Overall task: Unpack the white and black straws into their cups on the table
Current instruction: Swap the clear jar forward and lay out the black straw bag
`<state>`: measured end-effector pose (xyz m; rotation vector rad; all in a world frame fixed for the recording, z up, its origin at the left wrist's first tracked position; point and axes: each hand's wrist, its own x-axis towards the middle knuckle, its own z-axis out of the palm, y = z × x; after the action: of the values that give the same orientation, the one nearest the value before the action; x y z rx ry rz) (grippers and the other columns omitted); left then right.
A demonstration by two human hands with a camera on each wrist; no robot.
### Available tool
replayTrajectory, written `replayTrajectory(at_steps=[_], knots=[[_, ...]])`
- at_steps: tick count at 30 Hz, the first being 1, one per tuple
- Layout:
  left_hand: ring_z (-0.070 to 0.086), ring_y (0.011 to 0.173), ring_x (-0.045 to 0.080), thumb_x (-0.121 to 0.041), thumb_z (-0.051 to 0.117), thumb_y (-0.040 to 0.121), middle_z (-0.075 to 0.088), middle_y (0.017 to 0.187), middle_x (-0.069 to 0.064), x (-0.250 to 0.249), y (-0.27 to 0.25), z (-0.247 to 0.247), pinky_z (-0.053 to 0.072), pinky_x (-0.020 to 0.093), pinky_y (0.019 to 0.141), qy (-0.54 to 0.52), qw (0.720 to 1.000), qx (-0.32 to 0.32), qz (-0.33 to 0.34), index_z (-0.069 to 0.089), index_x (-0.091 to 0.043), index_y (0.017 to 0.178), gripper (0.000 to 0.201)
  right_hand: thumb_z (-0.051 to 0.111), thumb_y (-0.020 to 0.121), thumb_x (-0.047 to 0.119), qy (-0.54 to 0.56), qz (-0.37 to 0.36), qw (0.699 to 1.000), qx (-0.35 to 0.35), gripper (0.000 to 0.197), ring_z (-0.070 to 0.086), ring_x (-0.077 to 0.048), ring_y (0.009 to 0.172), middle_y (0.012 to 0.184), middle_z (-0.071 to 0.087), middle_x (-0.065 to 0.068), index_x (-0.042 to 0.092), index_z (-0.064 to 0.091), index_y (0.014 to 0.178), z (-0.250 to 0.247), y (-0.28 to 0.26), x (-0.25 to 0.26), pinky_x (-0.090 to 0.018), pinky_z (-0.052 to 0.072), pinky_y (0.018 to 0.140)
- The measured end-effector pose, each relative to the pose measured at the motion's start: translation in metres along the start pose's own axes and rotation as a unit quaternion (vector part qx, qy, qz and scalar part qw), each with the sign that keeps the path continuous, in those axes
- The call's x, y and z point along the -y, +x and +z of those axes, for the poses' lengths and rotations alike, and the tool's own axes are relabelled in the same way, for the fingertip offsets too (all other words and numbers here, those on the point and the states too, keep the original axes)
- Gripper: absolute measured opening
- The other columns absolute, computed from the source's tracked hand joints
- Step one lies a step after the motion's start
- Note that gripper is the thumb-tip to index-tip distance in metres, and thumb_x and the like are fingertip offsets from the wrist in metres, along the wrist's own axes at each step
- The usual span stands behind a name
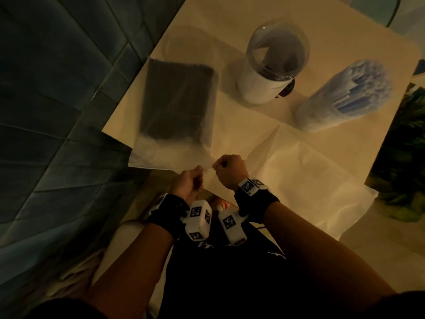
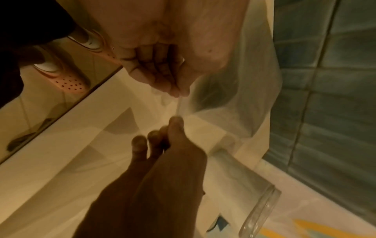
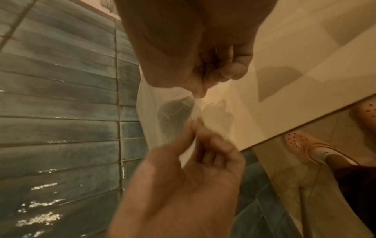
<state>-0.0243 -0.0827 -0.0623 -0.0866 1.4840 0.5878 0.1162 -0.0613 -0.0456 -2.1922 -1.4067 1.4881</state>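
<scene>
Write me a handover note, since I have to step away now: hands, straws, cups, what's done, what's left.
Left hand and right hand both pinch the near edge of the plastic bag, pulling it apart.
Black straws are inside the bag on the table.
White straws already fill one cup; the other cup stands beside it.
Left: open the bag, move the black straws into their cup.

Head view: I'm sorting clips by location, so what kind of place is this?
Probably a home or small café corner, indoors and dimly lit: a small paper-covered table beside a blue tiled wall, holding a cup of white straws, a bag of black straws.
</scene>
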Motion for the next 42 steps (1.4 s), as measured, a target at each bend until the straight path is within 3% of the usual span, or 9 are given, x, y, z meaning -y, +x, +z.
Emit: replayTrajectory(at_steps=[12,17,19,21,24,28,33,38,42], knots=[[0.047,0.052,0.007,-0.014,0.05,0.1,0.052,0.049,-0.002,-0.011,-0.013,-0.088,0.04,0.015,0.046,-0.009,0.993,-0.115,0.0,0.055,-0.011,0.074,0.026,0.056,0.093,0.02,-0.059,0.046,0.997,-0.009,0.02,0.06,-0.026,0.087,0.088,0.063,-0.009,0.006,0.069,0.09,-0.064,0.014,-0.028,-0.028,0.04,0.07],[0.054,0.062,0.017,-0.024,0.067,0.092,0.062,0.064,0.006,0.006,-0.013,-0.09,0.043,0.027,0.061,0.243,0.959,-0.132,0.058,0.066,-0.011,0.07,0.025,0.057,0.096,0.02,0.02,0.073,0.997,0.02,0.025,0.058,-0.026,0.065,0.071,0.059,-0.011,-0.002,0.067,0.089,-0.085,0.021,-0.023,-0.036,0.052,0.069],[0.057,0.059,0.019,-0.032,0.069,0.09,0.065,0.068,0.009,-0.002,-0.018,-0.085,0.043,0.027,0.06,0.426,0.887,-0.125,0.126,0.068,-0.011,0.066,0.032,0.057,0.096,0.022,0.032,0.06,0.998,-0.004,0.025,0.058,-0.027,0.067,0.069,0.059,-0.01,0.005,0.062,0.078,-0.094,0.022,-0.027,-0.039,0.052,0.071],[0.062,0.066,0.022,-0.037,0.069,0.089,0.067,0.071,0.005,-0.015,-0.027,-0.074,0.044,0.027,0.063,0.587,0.758,-0.148,0.243,0.071,-0.011,0.071,0.031,0.06,0.094,0.026,0.037,0.053,0.997,-0.041,0.026,0.057,-0.026,0.071,0.07,0.058,-0.006,0.014,0.055,0.072,-0.098,0.02,-0.031,-0.04,0.052,0.072],[0.064,0.079,0.021,-0.03,0.067,0.089,0.068,0.083,0.002,-0.029,-0.041,-0.038,0.052,0.035,0.071,0.602,0.698,-0.098,0.375,0.067,-0.018,0.08,0.014,0.062,0.094,0.031,0.07,0.06,0.995,-0.047,0.028,0.052,-0.022,0.06,0.064,0.056,-0.003,0.014,0.054,0.072,-0.095,0.006,-0.039,-0.035,0.048,0.065],[0.056,0.096,0.018,-0.047,0.067,0.085,0.058,0.105,-0.005,-0.025,-0.036,0.016,0.049,0.036,0.083,0.709,0.581,-0.01,0.399,0.059,-0.024,0.095,0.026,0.058,0.096,0.029,0.111,0.091,0.989,0.046,0.029,0.051,-0.016,0.048,0.06,0.06,-0.005,0.005,0.066,0.083,-0.079,-0.024,-0.047,-0.024,0.044,0.047],[0.055,0.112,0.027,-0.031,0.055,0.091,0.054,0.124,0.005,-0.015,-0.016,0.045,0.044,0.04,0.093,0.862,0.332,0.022,0.382,0.047,-0.018,0.122,0.034,0.056,0.097,0.024,0.154,0.126,0.978,0.065,0.028,0.058,-0.013,0.047,0.061,0.064,-0.003,0.007,0.067,0.078,-0.056,-0.03,-0.049,-0.022,0.048,0.045],[0.061,0.106,0.025,-0.016,0.042,0.095,0.06,0.119,0.005,-0.028,-0.009,0.045,0.048,0.036,0.086,0.894,0.279,0.062,0.346,0.052,-0.017,0.115,0.023,0.054,0.098,0.021,0.24,0.169,0.953,0.069,0.029,0.065,-0.02,0.054,0.064,0.066,-0.01,0.002,0.066,0.079,-0.041,-0.032,-0.037,-0.029,0.057,0.053],[0.051,0.112,0.019,-0.028,0.043,0.096,0.051,0.126,0.0,-0.048,-0.013,0.049,0.042,0.035,0.093,0.854,0.292,0.147,0.403,0.05,-0.022,0.118,0.024,0.054,0.097,0.017,0.319,0.213,0.924,0.007,0.027,0.07,-0.031,0.066,0.076,0.07,-0.015,-0.007,0.064,0.093,-0.017,-0.029,-0.03,-0.042,0.062,0.065]])
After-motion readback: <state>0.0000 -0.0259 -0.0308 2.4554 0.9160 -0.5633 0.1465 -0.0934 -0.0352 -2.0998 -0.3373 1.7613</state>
